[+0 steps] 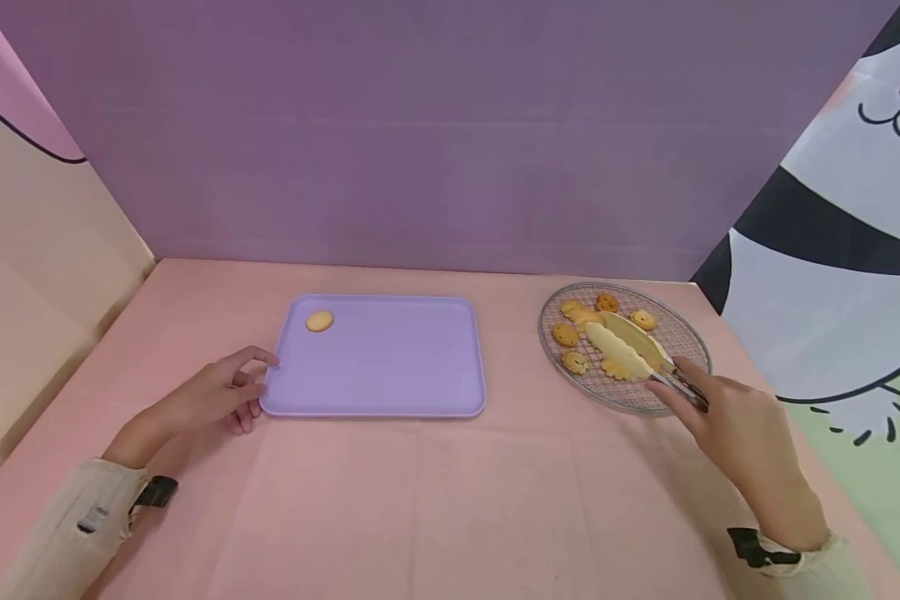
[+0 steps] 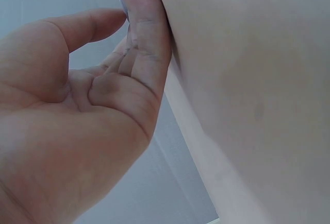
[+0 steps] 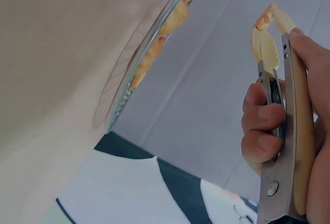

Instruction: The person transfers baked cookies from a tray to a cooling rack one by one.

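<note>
My right hand grips a pair of metal tongs with pale, scalloped tips. In the right wrist view a golden cookie sits pinched between those tips, raised above the round wire rack. Several more cookies of different shapes lie on the rack. At the left, my left hand holds the left rim of a purple rectangular tray, thumb and fingers at its edge. One oval cookie lies in the tray's far left corner.
A pink cloth covers the table. Behind it stands a plain purple backdrop. On the right a panel with a panda drawing rises close to the rack; a beige panel stands on the left.
</note>
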Demonstrator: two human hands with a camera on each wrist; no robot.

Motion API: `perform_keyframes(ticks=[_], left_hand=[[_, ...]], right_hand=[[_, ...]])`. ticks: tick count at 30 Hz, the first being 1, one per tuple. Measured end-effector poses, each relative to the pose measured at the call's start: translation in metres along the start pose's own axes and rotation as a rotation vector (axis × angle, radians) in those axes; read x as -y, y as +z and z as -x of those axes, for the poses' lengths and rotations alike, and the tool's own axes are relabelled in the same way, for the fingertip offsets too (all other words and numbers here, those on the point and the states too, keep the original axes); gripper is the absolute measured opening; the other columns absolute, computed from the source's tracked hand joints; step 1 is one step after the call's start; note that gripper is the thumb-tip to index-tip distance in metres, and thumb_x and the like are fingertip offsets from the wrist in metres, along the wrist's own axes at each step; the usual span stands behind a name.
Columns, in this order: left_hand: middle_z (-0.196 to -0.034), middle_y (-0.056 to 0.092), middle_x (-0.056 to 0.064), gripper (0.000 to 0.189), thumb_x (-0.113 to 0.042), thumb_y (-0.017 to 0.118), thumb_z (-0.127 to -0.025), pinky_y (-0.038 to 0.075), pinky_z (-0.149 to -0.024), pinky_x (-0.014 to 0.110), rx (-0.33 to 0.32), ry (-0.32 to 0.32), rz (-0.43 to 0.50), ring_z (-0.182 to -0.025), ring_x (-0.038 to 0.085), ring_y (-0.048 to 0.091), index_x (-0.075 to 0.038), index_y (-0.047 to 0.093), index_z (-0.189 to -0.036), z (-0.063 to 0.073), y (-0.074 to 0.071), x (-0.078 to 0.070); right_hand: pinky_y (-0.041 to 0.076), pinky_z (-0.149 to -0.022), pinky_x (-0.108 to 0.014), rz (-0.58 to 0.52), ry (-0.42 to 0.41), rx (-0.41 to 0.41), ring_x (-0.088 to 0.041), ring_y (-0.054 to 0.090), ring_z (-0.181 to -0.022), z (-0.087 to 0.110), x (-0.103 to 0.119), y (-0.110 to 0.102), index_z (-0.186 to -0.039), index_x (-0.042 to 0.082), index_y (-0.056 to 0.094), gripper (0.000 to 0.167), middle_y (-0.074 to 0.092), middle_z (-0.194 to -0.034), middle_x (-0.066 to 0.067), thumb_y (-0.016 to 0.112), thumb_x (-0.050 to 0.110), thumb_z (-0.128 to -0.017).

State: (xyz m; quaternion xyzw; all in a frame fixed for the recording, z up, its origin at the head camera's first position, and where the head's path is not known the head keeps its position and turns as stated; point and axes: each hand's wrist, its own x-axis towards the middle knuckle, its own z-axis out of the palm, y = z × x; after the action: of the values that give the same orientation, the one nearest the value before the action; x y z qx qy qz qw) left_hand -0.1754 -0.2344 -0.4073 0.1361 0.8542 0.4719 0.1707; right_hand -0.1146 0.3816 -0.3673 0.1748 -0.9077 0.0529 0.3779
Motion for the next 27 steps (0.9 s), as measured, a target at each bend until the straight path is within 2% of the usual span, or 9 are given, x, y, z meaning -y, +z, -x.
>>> perform_keyframes(ticks=[3,10,17,23,27], left_hand=[[-0.075,0.063,0.013,0.044,-0.003,0.054,-0.100,0.057,-0.056,0.036,0.000,0.004,-0.001,-0.059,0.025,0.062,-0.001,0.037,-0.140,0.002,-0.002,-0.002],[-0.074,0.063,0.012,0.043,-0.003,0.054,-0.100,0.057,-0.056,0.036,-0.004,-0.012,-0.007,-0.058,0.025,0.062,-0.001,0.038,-0.140,0.002,0.000,0.000],[-0.074,0.062,0.012,0.043,-0.002,0.053,-0.100,0.057,-0.056,0.035,0.003,-0.001,-0.009,-0.058,0.024,0.062,0.000,0.037,-0.140,0.001,0.001,-0.002],[-0.074,0.062,0.012,0.043,-0.003,0.054,-0.100,0.057,-0.057,0.035,0.007,0.007,-0.016,-0.060,0.024,0.062,0.001,0.037,-0.139,0.000,0.001,-0.002],[-0.075,0.062,0.012,0.043,-0.003,0.054,-0.100,0.057,-0.057,0.035,0.008,0.009,-0.010,-0.060,0.023,0.062,0.000,0.037,-0.140,0.000,0.001,-0.002]], right_hand=[[0.023,-0.038,-0.030,0.013,0.027,0.015,-0.012,0.033,-0.043,0.001,-0.006,0.001,-0.112,0.007,0.071,0.044,0.035,-0.047,0.005,0.082,0.032,-0.078],[0.024,-0.038,-0.033,0.034,0.103,0.037,-0.018,0.036,-0.043,0.007,-0.018,0.000,-0.115,0.000,0.070,0.050,0.044,-0.047,-0.003,0.083,0.031,-0.077],[0.017,-0.039,-0.030,0.099,0.172,0.072,-0.017,0.026,-0.042,0.015,-0.028,-0.005,-0.116,-0.004,0.068,0.053,0.030,-0.046,0.003,0.078,0.038,-0.084],[0.016,-0.038,-0.031,0.108,0.190,0.077,-0.017,0.026,-0.040,0.016,-0.036,-0.008,-0.115,-0.005,0.068,0.054,0.029,-0.045,0.002,0.079,0.037,-0.083],[0.017,-0.037,-0.031,0.112,0.234,0.110,-0.017,0.026,-0.040,0.017,-0.040,-0.012,-0.114,-0.004,0.068,0.054,0.029,-0.046,0.001,0.077,0.040,-0.085]])
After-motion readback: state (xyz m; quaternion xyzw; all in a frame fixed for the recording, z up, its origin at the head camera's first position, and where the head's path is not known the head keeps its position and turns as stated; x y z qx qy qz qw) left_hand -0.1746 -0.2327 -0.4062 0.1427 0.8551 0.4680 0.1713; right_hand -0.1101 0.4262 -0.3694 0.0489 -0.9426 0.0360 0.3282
